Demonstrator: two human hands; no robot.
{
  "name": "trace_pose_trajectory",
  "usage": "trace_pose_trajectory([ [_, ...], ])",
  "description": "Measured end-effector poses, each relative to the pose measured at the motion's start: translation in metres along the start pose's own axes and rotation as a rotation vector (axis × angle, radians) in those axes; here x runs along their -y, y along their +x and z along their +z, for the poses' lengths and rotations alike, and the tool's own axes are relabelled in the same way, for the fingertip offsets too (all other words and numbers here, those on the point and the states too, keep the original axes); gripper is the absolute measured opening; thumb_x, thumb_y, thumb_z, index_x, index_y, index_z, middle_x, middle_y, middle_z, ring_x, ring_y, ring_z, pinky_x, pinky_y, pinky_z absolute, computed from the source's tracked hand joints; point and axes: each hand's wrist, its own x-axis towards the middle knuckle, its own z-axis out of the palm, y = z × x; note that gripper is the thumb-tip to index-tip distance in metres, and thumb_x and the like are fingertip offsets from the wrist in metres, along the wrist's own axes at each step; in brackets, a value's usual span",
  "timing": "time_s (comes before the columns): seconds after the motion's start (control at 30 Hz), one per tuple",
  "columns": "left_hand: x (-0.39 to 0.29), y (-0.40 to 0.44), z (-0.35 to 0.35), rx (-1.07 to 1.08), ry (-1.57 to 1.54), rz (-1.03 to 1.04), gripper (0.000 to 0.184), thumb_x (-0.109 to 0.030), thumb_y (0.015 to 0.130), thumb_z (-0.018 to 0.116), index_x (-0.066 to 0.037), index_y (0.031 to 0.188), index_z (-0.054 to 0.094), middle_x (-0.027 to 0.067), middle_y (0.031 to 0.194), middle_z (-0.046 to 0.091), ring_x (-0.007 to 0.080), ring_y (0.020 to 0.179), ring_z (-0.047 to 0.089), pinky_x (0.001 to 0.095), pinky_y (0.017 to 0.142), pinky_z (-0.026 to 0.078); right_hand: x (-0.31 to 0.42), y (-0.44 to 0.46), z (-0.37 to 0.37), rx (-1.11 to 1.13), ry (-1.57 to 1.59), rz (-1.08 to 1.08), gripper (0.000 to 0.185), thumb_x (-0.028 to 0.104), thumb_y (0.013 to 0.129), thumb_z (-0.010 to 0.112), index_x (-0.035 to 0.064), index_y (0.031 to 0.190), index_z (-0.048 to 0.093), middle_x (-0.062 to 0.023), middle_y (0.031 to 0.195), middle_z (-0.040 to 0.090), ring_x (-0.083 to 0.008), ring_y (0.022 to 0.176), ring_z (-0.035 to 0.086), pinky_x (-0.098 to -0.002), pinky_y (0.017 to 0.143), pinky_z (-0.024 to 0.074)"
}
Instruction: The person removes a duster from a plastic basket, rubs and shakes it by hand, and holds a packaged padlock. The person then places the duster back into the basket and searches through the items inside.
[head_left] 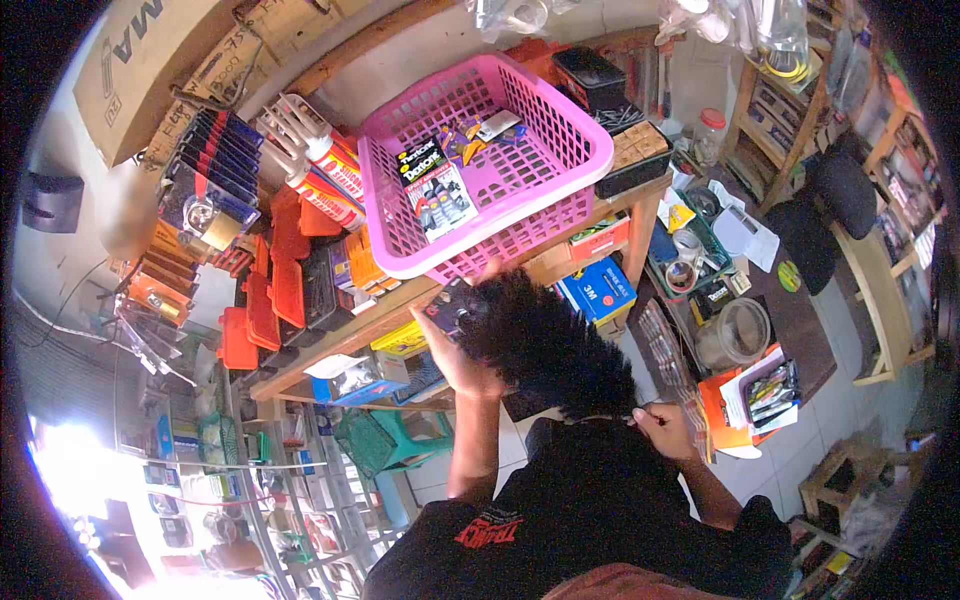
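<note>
My right hand (668, 431) is closed around the end of a black feather duster (550, 345), its fluffy head stretching across in front of my chest. My left hand (466, 362) is raised under the front edge of the wooden shelf (330, 340). Its fingers grip a small dark package (455, 303), partly hidden by the duster, whose bristles touch or nearly touch it. Just above that hand is a pink plastic basket (585, 185) holding a few packaged goods, including a Dextone packet (421, 162).
Orange bins (273, 290) and white-and-red tubes (325, 160) line the shelf on the left. A blue 3M box (597, 291) stands below the basket. On the right, a table (800, 325) carries a clear round tub (735, 333) and tape rolls. A green stool (385, 440) stands lower left.
</note>
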Motion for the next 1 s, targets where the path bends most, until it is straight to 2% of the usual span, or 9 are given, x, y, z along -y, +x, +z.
trace_pose_trajectory([
  [0.1, 0.021, -0.002, 0.012, 0.000, -0.071, -0.024, 0.070, -0.062, 0.098, 0.030, -0.010, 0.142, 0.046, 0.0130, 0.145, 0.047, 0.0351, 0.130, 0.045, 0.0534, 0.114, 0.029, -0.004, 0.005, 0.002, -0.029, -0.120, -0.059, 0.038, 0.025, 0.096, 0.061, -0.0004, 0.068, 0.063, 0.0011, 0.054, 0.049, -0.0068, 0.054, 0.044, -0.0271, 0.051, 0.0354],
  [0.13, 0.028, -0.003, 0.019, -0.161, 0.043, 0.050, 0.063, -0.058, 0.100, 0.031, -0.014, 0.142, 0.047, 0.0115, 0.144, 0.048, 0.0343, 0.131, 0.045, 0.0537, 0.114, 0.030, -0.002, 0.006, 0.003, -0.039, -0.093, -0.063, 0.039, 0.025, 0.096, 0.062, -0.0005, 0.068, 0.062, 0.0007, 0.054, 0.050, -0.0070, 0.055, 0.044, -0.0273, 0.051, 0.0352],
  [0.23, 0.029, 0.003, 0.027, 0.006, -0.177, 0.007, 0.068, -0.057, 0.102, 0.024, -0.008, 0.146, 0.040, 0.0129, 0.149, 0.043, 0.0364, 0.137, 0.038, 0.0513, 0.118, 0.024, 0.002, 0.012, 0.005, -0.048, -0.074, -0.075, 0.038, 0.026, 0.096, 0.062, -0.0003, 0.068, 0.062, -0.0003, 0.054, 0.050, -0.0076, 0.054, 0.045, -0.0280, 0.051, 0.0353],
  [0.47, 0.006, 0.014, -0.001, 0.216, 0.064, -0.046, 0.089, -0.076, 0.091, 0.025, -0.004, 0.140, 0.043, 0.0198, 0.154, 0.032, 0.0408, 0.144, 0.022, 0.0529, 0.119, 0.012, -0.002, 0.007, -0.003, 0.018, -0.194, -0.162, 0.023, 0.024, 0.092, 0.065, 0.0055, 0.083, 0.074, -0.0021, 0.054, 0.050, -0.0113, 0.051, 0.046, -0.0299, 0.050, 0.0373],
  [0.57, 0.008, 0.019, -0.010, 0.242, -0.151, -0.021, 0.091, -0.077, 0.090, 0.027, -0.005, 0.143, 0.044, 0.0222, 0.151, 0.036, 0.0332, 0.139, 0.035, 0.0468, 0.116, 0.023, -0.010, 0.007, 0.001, 0.007, -0.093, -0.213, 0.028, 0.021, 0.090, 0.069, 0.0039, 0.069, 0.061, -0.0019, 0.053, 0.043, -0.0114, 0.049, 0.040, -0.0313, 0.048, 0.0321],
  [0.63, 0.012, 0.016, -0.006, 0.174, -0.175, -0.008, 0.087, -0.074, 0.091, 0.028, -0.005, 0.142, 0.045, 0.0216, 0.149, 0.040, 0.0338, 0.137, 0.038, 0.0495, 0.115, 0.023, -0.002, 0.010, 0.003, -0.017, -0.085, -0.312, 0.046, 0.020, 0.088, 0.072, 0.0040, 0.057, 0.041, -0.0019, 0.052, 0.034, -0.0100, 0.049, 0.032, -0.0321, 0.047, 0.0254],
  [0.87, 0.015, 0.009, 0.018, -0.259, 0.085, 0.085, 0.074, -0.064, 0.095, 0.032, -0.007, 0.138, 0.050, 0.0193, 0.139, 0.051, 0.0358, 0.127, 0.048, 0.0590, 0.114, 0.024, -0.005, 0.032, 0.008, -0.205, -0.101, -0.250, 0.043, 0.013, 0.086, 0.071, 0.0026, 0.057, 0.041, -0.0046, 0.052, 0.035, -0.0116, 0.049, 0.032, -0.0327, 0.046, 0.0288],
  [0.97, 0.011, 0.013, 0.011, 0.193, -0.602, -0.053, 0.078, -0.067, 0.094, 0.030, -0.007, 0.141, 0.047, 0.0185, 0.141, 0.050, 0.0394, 0.130, 0.044, 0.0591, 0.116, 0.022, 0.000, 0.034, 0.007, -0.096, -0.113, -0.266, 0.044, 0.016, 0.087, 0.071, 0.0025, 0.057, 0.042, -0.0052, 0.051, 0.034, -0.0121, 0.049, 0.032, -0.0334, 0.046, 0.0278],
  [1.0, 0.008, 0.011, 0.012, 0.165, -0.489, -0.031, 0.073, -0.063, 0.096, 0.031, -0.007, 0.137, 0.050, 0.0165, 0.139, 0.052, 0.0377, 0.128, 0.046, 0.0567, 0.115, 0.024, 0.000, 0.034, 0.006, -0.050, -0.099, -0.272, 0.045, 0.019, 0.087, 0.072, 0.0028, 0.057, 0.042, -0.0064, 0.051, 0.034, -0.0131, 0.048, 0.033, -0.0344, 0.046, 0.0274],
])
